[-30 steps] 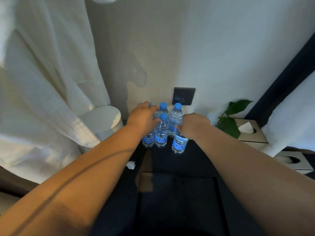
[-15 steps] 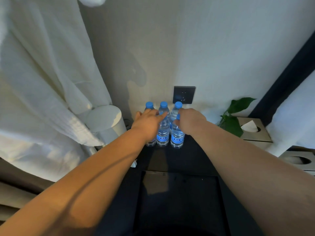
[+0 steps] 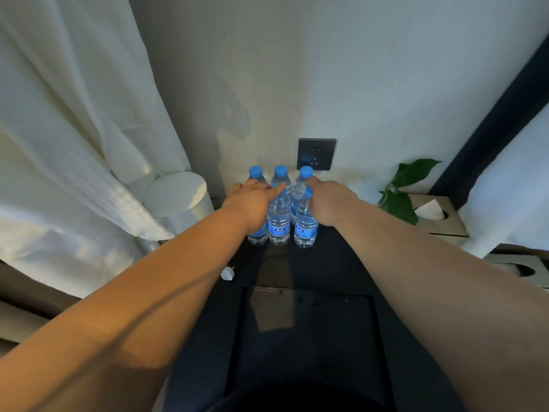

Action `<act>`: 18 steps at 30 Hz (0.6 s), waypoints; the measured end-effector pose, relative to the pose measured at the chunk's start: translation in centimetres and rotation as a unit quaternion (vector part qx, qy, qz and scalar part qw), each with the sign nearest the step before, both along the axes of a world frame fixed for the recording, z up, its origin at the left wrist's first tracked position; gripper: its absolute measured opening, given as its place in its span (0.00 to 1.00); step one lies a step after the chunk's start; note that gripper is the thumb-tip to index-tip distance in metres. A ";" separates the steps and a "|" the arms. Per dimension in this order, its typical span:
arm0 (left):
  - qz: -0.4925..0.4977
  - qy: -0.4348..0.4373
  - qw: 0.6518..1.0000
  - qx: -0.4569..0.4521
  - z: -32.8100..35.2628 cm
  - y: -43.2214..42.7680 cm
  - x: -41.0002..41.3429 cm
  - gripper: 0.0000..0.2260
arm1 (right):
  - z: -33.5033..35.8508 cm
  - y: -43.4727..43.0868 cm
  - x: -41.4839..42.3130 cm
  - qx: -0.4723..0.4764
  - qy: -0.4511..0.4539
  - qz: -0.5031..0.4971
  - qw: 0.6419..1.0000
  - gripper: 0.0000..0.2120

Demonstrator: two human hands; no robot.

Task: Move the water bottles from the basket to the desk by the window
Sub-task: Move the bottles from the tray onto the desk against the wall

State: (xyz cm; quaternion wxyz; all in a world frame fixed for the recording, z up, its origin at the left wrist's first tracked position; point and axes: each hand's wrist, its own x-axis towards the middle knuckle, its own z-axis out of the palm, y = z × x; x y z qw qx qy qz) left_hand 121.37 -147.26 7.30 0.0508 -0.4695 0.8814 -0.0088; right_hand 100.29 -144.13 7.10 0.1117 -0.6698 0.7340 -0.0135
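At the back of the dark desk (image 3: 335, 263), below the wall socket (image 3: 316, 154), the water bottles (image 3: 278, 221) are standing upright in a tight cluster (at least five; the hands are covering some). The right hand (image 3: 329, 203) is gripping the front-right bottle (image 3: 305, 230) near its neck. The left hand (image 3: 252, 203) is lying over the cluster's left side, one finger stretching across the middle bottle; what it is grasping underneath I cannot tell. Judgement: the transfer is nearing completion, with letting go remaining. The basket is not showing, so leftovers are unknown. A white curtain (image 3: 74, 129) is hanging on the left, and a white cylinder (image 3: 178, 194), white plug (image 3: 228, 273), leafy plant (image 3: 401, 197) and tissue box (image 3: 436, 215) are sitting around the desk.
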 end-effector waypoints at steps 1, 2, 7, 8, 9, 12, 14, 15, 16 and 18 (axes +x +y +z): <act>0.000 -0.005 1.000 0.000 0.1 0.0 -0.1 0.40 | 0.0 0.0 -0.1 -0.001 0.007 0.009 1.000 0.29; 0.000 -0.008 1.000 -0.001 0.1 0.0 -0.1 0.41 | -0.1 0.0 -0.2 -0.006 0.011 0.014 1.000 0.29; 0.000 -0.024 1.000 -0.006 0.3 0.2 -0.5 0.40 | -0.7 -0.4 0.1 -0.025 -0.026 -0.029 0.999 0.19; -0.001 -0.025 1.000 -0.005 0.4 0.2 -0.5 0.41 | -0.8 -0.6 0.2 -0.025 -0.036 -0.040 0.998 0.19; -0.002 -0.025 1.000 -0.003 0.4 0.2 -0.5 0.41 | -0.8 -0.7 0.2 -0.026 -0.042 -0.046 0.998 0.19; -0.002 -0.021 1.000 0.006 0.5 0.2 -0.4 0.41 | -1.1 -0.8 0.0 -0.037 -0.038 -0.041 0.998 0.20; -0.002 -0.020 1.000 0.011 0.6 0.2 -0.4 0.41 | -1.3 -0.5 -0.3 -0.041 -0.034 -0.027 0.998 0.22; -0.002 -0.019 1.000 0.012 0.6 0.2 -0.4 0.41 | -1.5 -0.3 -0.4 -0.043 -0.036 -0.018 0.998 0.23; -0.002 -0.017 1.000 0.013 0.6 0.2 -0.4 0.41 | -1.6 -0.2 -0.5 -0.045 -0.039 -0.012 0.998 0.23; -0.001 -0.011 1.000 0.017 0.7 0.2 -0.4 0.41 | -1.7 -0.2 -0.5 -0.050 -0.046 -0.013 0.998 0.23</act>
